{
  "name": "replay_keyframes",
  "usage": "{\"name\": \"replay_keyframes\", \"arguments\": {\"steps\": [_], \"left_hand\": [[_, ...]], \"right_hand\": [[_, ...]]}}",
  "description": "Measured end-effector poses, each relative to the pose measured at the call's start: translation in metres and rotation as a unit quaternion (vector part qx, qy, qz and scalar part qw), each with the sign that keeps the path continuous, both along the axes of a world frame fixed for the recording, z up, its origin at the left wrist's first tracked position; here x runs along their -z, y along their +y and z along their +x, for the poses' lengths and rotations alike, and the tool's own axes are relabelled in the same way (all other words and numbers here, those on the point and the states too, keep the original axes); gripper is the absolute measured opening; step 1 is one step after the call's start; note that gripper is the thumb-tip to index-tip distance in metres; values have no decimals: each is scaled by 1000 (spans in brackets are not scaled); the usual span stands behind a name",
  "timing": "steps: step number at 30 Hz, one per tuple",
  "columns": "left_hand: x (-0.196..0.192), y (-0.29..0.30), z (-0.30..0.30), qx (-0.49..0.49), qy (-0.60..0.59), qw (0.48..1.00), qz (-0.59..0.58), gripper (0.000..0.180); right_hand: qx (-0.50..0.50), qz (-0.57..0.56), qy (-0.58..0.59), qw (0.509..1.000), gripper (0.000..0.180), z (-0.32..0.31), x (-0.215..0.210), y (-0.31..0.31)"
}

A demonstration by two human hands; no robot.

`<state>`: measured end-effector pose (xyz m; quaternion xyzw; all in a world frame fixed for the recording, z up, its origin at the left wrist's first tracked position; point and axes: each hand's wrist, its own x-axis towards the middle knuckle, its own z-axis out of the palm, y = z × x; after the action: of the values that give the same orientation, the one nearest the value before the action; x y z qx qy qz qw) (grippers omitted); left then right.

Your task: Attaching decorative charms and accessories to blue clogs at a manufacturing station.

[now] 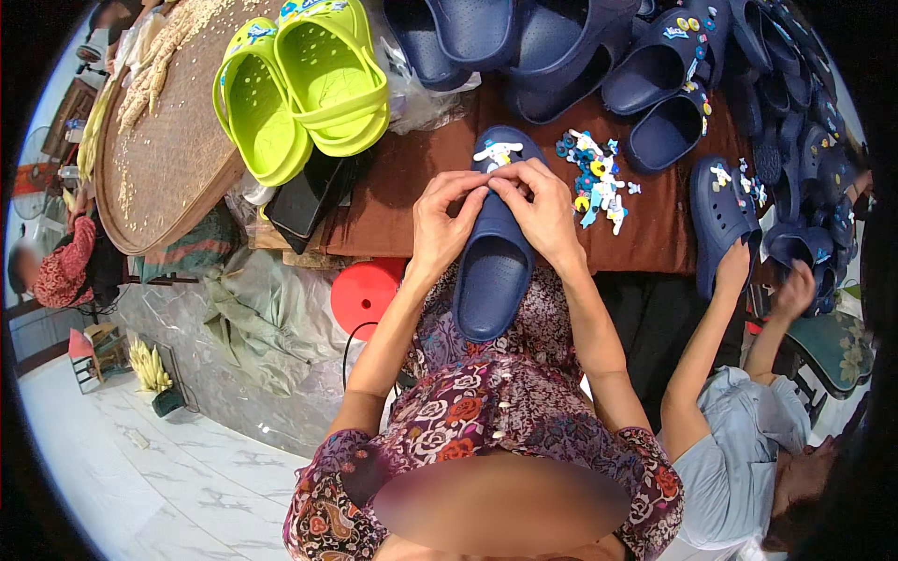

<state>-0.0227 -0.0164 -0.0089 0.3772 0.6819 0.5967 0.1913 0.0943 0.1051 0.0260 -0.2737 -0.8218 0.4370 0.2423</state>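
Two hands at work on one navy clog (493, 252), smooth moulded foam with a rounded toe and a perforated upper, lying lengthwise over the lap with its toe toward the brown tabletop (393, 201) and its open heel toward the floral dress. Left hand (441, 220) curled around the left side of the upper, fingertips pinched together at the top. Right hand (543, 210) wrapped over the right side, thumb and forefinger pressed down beside the left ones, both closed on the shoe just below a white charm (498, 152) with a soft cartoon shape fixed near the toe. Just beyond, loose on the tabletop, a small heap of charms (595, 178), mostly blue, white and yellow, flat and rubbery in look. Farther back, a pair of lime-green clogs (304, 89), glossy and ventilated, resting partly on a round woven tray (164, 159) scattered with pale grains and husks. Across the top and right, a dense pile of navy clogs (655, 65), several already dotted with bright charms. At the right, another person's hands, one (732, 266) gripping a navy clog at the table edge, the other (795, 290) lower among more shoes. Below the table, a red plastic stool (365, 292), round and smooth, beside crumpled greenish cloth on a pale marbled floor.
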Motion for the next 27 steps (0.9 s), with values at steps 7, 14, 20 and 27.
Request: {"name": "replay_keyframes", "arguments": {"steps": [7, 14, 20, 27], "left_hand": [[-6, -1, -12, 9, 192, 981, -6, 19], [-4, 3, -15, 34, 171, 985, -5, 17], [4, 11, -16, 14, -33, 999, -23, 14], [0, 16, -22, 41, -308, 947, -86, 38]], "right_hand": [[42, 21, 27, 999, 15, 11, 11, 3], [4, 44, 18, 999, 17, 11, 14, 3], [5, 45, 12, 999, 17, 12, 17, 1], [85, 36, 63, 994, 14, 21, 21, -9]]}}
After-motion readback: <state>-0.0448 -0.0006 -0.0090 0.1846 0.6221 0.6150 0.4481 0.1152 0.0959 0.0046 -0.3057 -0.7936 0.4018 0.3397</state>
